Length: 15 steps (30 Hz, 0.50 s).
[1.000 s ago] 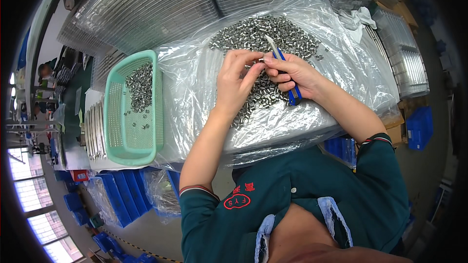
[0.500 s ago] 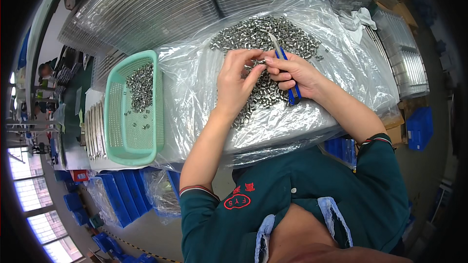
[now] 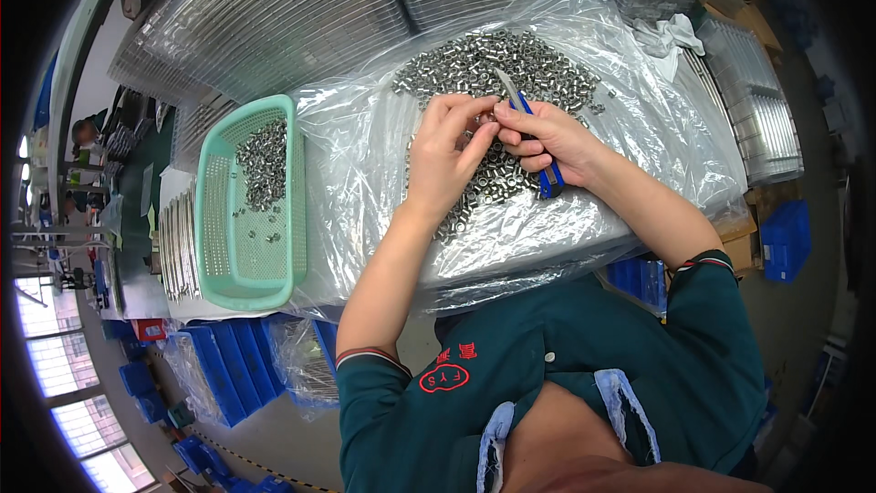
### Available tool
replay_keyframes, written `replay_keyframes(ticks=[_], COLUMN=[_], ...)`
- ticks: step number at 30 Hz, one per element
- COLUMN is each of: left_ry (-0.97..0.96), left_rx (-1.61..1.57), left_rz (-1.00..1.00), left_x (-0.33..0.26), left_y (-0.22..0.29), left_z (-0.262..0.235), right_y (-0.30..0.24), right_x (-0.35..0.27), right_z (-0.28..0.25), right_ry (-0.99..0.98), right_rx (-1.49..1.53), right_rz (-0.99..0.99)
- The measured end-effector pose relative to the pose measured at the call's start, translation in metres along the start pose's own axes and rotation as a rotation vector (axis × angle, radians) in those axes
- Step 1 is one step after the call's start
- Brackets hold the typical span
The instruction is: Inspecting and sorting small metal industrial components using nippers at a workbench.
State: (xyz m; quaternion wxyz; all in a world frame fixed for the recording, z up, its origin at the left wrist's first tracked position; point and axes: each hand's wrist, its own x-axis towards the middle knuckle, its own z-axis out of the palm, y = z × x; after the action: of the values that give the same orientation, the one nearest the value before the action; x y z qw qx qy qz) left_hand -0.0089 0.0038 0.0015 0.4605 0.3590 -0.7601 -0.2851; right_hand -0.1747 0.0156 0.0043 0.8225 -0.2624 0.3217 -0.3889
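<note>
My right hand [image 3: 558, 139] is closed round a blue utility knife [image 3: 547, 173], its bare blade slanting up and away from me. Fingertips of both hands meet over a pile of small metal sleeves [image 3: 497, 59]. My left hand [image 3: 445, 144] pinches at that spot, its fingers bent. Whatever lies between the fingertips is small and mostly hidden; it looks like one of the metal pieces. The pile rests on clear plastic sheeting [image 3: 351, 183] and runs on below my hands.
Left of the pile stands a light green perforated basket [image 3: 297, 246] partly filled with similar metal pieces. Stacked clear plastic trays [image 3: 274, 23] line the far side. A white cloth [image 3: 671, 41] lies at the far right. Blue bins [image 3: 233, 370] sit lower down, below table level.
The knife blade has tilted slightly to the left as my right hand turned a little. The fingertips of my two hands have shifted slightly and still meet over the pile.
</note>
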Motion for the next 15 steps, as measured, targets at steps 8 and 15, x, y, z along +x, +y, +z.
replay_keyframes(ticks=[8, 15], left_ry=[0.016, 0.711], left_rx=[-0.022, -0.512], left_rz=[0.006, -0.155], left_x=[0.000, 0.016], left_y=[-0.004, -0.013], left_z=[0.000, -0.053], right_y=[0.000, -0.004], right_x=[0.000, -0.001], right_z=[0.001, 0.002], right_ry=[0.002, -0.037], right_rx=[0.001, 0.010], right_rz=[0.044, 0.017])
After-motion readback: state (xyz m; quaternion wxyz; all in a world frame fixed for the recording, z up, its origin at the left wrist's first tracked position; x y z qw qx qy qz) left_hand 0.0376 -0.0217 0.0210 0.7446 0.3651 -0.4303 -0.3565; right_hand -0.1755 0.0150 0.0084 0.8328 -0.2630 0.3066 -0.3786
